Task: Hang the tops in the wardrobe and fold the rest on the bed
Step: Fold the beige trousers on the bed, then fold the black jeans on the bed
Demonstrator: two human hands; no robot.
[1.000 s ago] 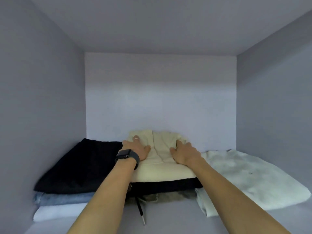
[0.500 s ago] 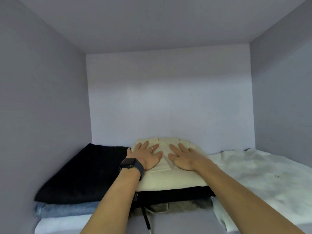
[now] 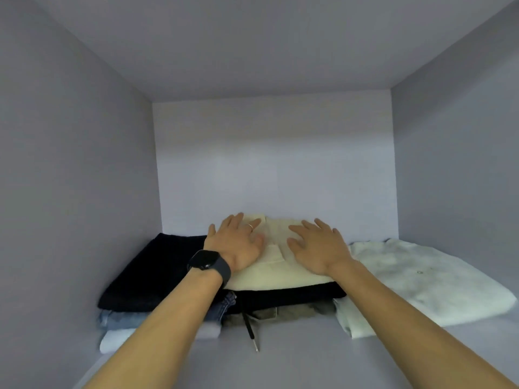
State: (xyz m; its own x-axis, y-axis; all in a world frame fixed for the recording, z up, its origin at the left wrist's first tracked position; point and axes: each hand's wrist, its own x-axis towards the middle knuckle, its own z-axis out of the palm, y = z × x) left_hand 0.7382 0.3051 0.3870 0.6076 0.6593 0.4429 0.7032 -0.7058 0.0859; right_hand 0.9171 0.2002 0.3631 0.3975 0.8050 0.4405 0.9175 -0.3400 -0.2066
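As left hand [image 3: 238, 248] and right hand [image 3: 320, 249] press, cream garment [image 3: 276, 275] runs front-to-back.

shelf [image 3: 295, 366] | white fold [image 3: 118, 337] left | olive garment [image 3: 303, 309] centre | pale garment [image 3: 438, 282] right

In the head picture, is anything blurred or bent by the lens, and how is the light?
Head view: the wide lens splays the side walls outward; the left hand and right hand look slightly soft at the fingertips; light is even, brightest on the back wall; no glare.
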